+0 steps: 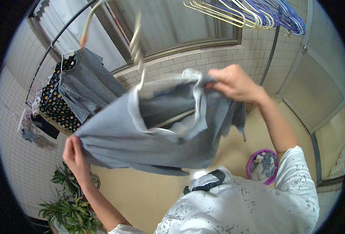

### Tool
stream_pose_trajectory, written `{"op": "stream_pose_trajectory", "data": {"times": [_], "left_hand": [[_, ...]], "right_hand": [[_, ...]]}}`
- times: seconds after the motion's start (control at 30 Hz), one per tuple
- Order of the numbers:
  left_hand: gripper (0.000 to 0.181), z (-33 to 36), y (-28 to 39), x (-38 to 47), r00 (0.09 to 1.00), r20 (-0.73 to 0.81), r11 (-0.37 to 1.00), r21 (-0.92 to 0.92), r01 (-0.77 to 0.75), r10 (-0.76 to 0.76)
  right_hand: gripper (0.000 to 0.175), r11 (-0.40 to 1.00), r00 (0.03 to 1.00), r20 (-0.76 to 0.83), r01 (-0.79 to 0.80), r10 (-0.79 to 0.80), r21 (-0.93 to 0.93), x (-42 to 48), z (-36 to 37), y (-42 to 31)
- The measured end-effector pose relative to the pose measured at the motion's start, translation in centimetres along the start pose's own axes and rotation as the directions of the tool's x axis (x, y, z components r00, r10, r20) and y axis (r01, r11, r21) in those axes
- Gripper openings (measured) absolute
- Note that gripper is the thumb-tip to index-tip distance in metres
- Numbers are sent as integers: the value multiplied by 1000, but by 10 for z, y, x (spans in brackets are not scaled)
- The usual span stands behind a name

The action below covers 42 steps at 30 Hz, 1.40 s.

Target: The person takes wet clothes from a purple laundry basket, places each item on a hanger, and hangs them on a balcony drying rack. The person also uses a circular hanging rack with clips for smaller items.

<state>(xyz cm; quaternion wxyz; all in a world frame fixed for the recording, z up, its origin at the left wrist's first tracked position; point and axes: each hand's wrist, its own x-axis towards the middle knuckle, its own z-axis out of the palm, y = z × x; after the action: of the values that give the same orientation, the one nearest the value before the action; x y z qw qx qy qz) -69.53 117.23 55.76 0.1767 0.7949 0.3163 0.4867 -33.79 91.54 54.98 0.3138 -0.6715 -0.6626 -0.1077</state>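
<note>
A grey-blue shirt (108, 137) is stretched between my two hands, its neck opening facing up towards me. My left hand (74, 152) grips the cloth at the lower left. At the upper right, my right hand (232, 82) pinches the fabric beside the collar. A pale hanger (175, 119) shows through the neck opening, inside the shirt. Its twisted neck (137, 54) rises out of the collar and is blurred. The rest of that hanger is hidden by cloth.
On a curved dark rail (68, 23) hang a grey shirt (93, 76) and a black dotted garment (54, 102). Several wire hangers (248, 14) cluster at top right. A purple basket (249, 163) of clothes sits on the floor, with potted plants (70, 210) at lower left and a door (315, 87) at right.
</note>
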Motion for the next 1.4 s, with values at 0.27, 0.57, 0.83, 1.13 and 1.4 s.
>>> {"op": "stream_pose_trajectory", "data": {"times": [0.27, 0.57, 0.83, 1.13, 1.4], "left_hand": [[33, 21, 23, 36, 870, 23, 859, 149, -489, 492], [21, 29, 33, 57, 603, 134, 603, 50, -796, 786], [26, 29, 10, 67, 779, 102, 785, -92, -612, 619], [20, 22, -5, 76, 838, -12, 832, -113, -544, 546], [17, 32, 7, 79, 921, -30, 889, -250, -383, 388]], "right_hand": [[23, 969, 997, -59, 67, -54, 237, 31, -23, 7], [25, 980, 962, -221, 183, -161, 82, 48, -56, 6], [72, 917, 966, -67, -213, 249, 336, 54, -60, 9], [24, 918, 923, -323, -75, 212, 389, 18, -36, 24], [31, 981, 962, -260, 123, -81, 149, 42, -35, -2]]}}
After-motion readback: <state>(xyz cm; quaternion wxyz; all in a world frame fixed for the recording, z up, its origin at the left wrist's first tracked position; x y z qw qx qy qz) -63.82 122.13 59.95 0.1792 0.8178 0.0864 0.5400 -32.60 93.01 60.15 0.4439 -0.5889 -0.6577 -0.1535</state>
